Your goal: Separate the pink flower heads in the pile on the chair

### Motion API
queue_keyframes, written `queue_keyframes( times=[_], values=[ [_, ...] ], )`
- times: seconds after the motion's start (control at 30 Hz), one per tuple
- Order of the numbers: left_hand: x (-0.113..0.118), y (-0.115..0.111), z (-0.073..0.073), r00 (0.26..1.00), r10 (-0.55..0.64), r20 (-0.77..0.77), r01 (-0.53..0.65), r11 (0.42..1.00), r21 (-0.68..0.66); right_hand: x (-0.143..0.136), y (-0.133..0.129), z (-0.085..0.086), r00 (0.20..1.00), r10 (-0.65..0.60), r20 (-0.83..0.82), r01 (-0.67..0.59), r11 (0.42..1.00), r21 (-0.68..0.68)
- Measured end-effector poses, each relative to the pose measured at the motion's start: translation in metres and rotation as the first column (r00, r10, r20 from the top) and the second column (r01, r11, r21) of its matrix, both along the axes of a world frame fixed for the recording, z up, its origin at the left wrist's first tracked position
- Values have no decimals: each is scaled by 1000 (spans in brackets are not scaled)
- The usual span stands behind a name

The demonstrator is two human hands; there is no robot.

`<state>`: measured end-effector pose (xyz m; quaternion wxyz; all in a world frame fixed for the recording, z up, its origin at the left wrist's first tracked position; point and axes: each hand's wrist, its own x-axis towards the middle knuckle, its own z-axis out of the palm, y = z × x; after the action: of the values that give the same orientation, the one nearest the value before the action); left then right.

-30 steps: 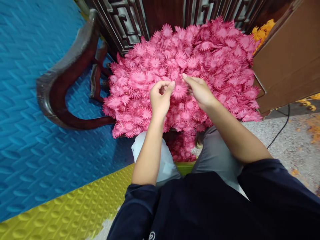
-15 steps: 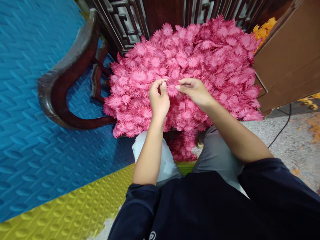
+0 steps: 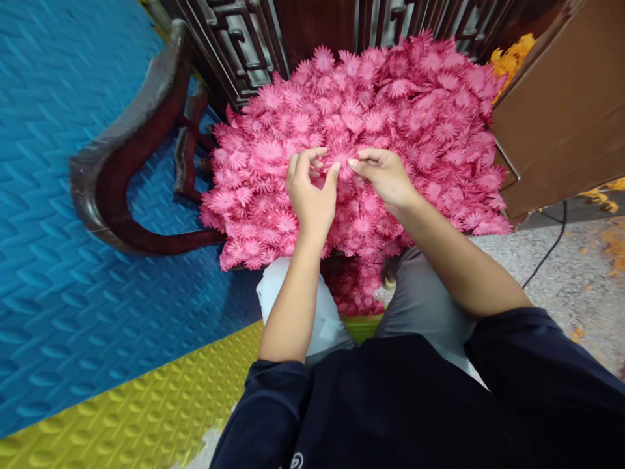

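Observation:
A thick heap of pink artificial flower heads (image 3: 415,124) with narrow petals lies in front of me. Over its middle, my right hand (image 3: 385,176) pinches the edge of one pink flower (image 3: 344,159) between thumb and fingers. On the other side of that flower is my left hand (image 3: 311,185), its thumb apart from its bent fingers. The left thumb tip reaches the flower's lower edge; whether it presses on it I cannot tell. The held flower blends into the pink behind it.
A dark curved wooden armrest (image 3: 105,189) stands left of the heap, over blue matting (image 3: 39,293). Carved dark panels (image 3: 312,29) rise behind. At the right is a cardboard box (image 3: 561,124), with orange flowers (image 3: 510,62) beside it and a black cable (image 3: 549,251) on the floor.
My left thumb and fingers have parted from their pinch, and the hand has turned open. The right hand keeps its pinch on the flower, a little higher.

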<state>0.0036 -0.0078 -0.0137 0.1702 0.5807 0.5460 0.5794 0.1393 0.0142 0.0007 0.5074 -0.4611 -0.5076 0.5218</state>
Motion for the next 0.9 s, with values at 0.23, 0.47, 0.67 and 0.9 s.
queue_keyframes(
  times=[0.23, 0.47, 0.67, 0.9],
  values=[
    [-3, 2, -2, 999, -21, -42, 21, 1000, -16, 1, -4, 5, 992, 111, -60, -116, 990, -75],
    [-4, 6, -10, 996, -76, -55, 74, 996, -51, 3, -4, 4, 979, 127, -160, -154, 973, -172],
    [-2, 2, -5, 994, -43, -103, 37, 997, -61, 3, -4, 1, 968, 163, -190, -199, 961, -190],
    [-2, 3, -5, 997, 56, -60, -58, 998, -27, 2, -6, 3, 964, 185, -190, -223, 953, -205]
  ],
)
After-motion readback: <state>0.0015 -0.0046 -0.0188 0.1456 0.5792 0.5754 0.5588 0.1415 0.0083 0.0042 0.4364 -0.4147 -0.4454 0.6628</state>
